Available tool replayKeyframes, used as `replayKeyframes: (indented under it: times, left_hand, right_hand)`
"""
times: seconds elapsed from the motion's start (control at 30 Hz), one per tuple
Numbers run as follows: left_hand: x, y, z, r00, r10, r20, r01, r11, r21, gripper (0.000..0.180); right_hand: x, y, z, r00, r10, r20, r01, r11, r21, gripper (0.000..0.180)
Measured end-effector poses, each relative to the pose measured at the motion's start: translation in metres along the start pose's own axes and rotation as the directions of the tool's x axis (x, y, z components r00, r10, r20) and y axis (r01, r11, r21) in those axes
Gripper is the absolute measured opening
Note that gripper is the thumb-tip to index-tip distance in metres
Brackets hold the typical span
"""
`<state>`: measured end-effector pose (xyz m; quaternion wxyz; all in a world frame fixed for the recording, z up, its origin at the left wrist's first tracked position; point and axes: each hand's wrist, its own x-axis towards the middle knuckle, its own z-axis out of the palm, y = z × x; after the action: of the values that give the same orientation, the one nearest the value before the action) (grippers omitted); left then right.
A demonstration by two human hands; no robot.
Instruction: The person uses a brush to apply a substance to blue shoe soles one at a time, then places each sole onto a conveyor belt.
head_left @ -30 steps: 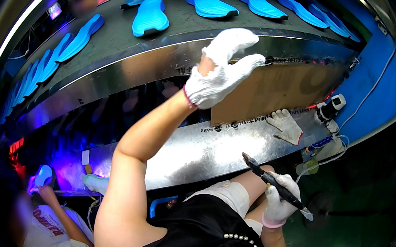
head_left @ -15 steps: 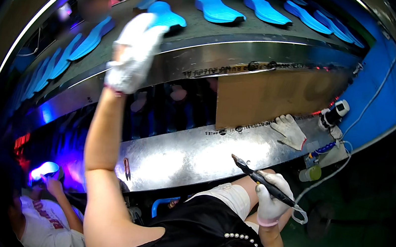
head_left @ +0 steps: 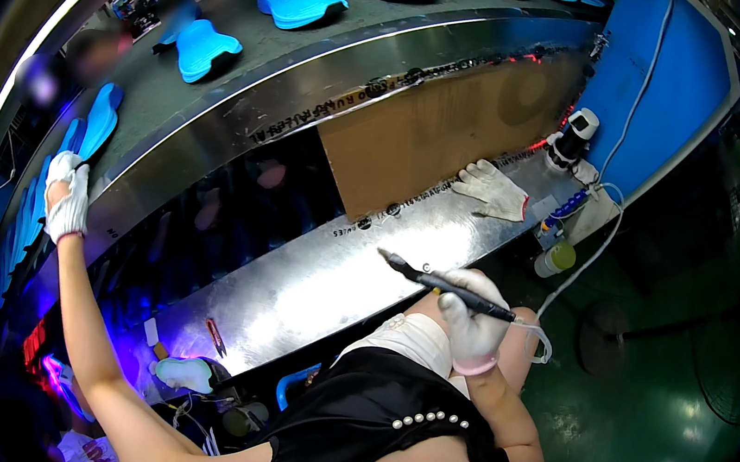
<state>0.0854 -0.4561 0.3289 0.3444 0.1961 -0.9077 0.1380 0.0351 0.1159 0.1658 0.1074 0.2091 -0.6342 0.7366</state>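
Observation:
My left hand point(head_left: 68, 199), in a white knit glove, reaches to the far left over the edge of the conveyor belt. Its fingers are closed at the near end of a blue shoe sole point(head_left: 101, 119); the grip itself is partly hidden. My right hand point(head_left: 474, 324), gloved in white too, is wrapped round a black pen-shaped tool point(head_left: 451, 290) above my lap. The dark tip of that tool points left over the metal bench, and a white cord trails from its back end. Another blue shoe sole point(head_left: 203, 50) lies on the belt to the right of my left hand.
More blue soles point(head_left: 301, 7) lie along the belt point(head_left: 148, 108). On the metal bench point(head_left: 286, 304) are a loose glove point(head_left: 492, 191), red-handled snips point(head_left: 216, 338) and a white-and-black device point(head_left: 573, 138). A cardboard sheet point(head_left: 449, 129) stands behind. At lower left lies a pale sole-shaped thing point(head_left: 185, 373).
My left hand has moved left and nearer, from one sole to the end of another. My right hand still holds the pen-shaped tool. The whole view has shifted left.

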Motion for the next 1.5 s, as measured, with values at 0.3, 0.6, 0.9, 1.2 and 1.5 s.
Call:
replayKeyframes:
  times: [0.3,0.6,0.9,1.2,1.5]
  left_hand:
    - [-0.194,0.265,-0.002,0.946,-0.031,-0.322,-0.289,0.366,-0.885,0.026]
    - [-0.305,0.349,0.079,0.879,0.416,0.234,0.097,0.326,-0.941,0.020]
    - [-0.268,0.387,0.147,0.259,0.866,0.427,0.669,-0.480,0.567,0.088]
    - [-0.251,0.440,0.075,0.151,0.834,0.531,0.620,-0.498,0.606,0.087]
    - [-0.230,0.430,0.052,0.378,0.633,0.676,0.669,-0.691,0.274,0.089]
  right_hand:
    - [0.005,0.053,-0.037,0.856,0.357,-0.374,-0.312,0.934,0.176,0.020]
    - [0.002,0.060,-0.056,0.754,0.439,-0.488,-0.302,0.892,0.336,0.018]
    - [-0.001,0.057,-0.038,0.717,0.548,-0.432,-0.381,0.826,0.416,0.017]
    - [0.024,0.116,-0.029,0.961,0.186,-0.206,-0.278,0.642,-0.715,0.017]
    - [0.016,0.001,0.009,0.983,0.097,0.156,-0.009,0.872,-0.490,0.016]
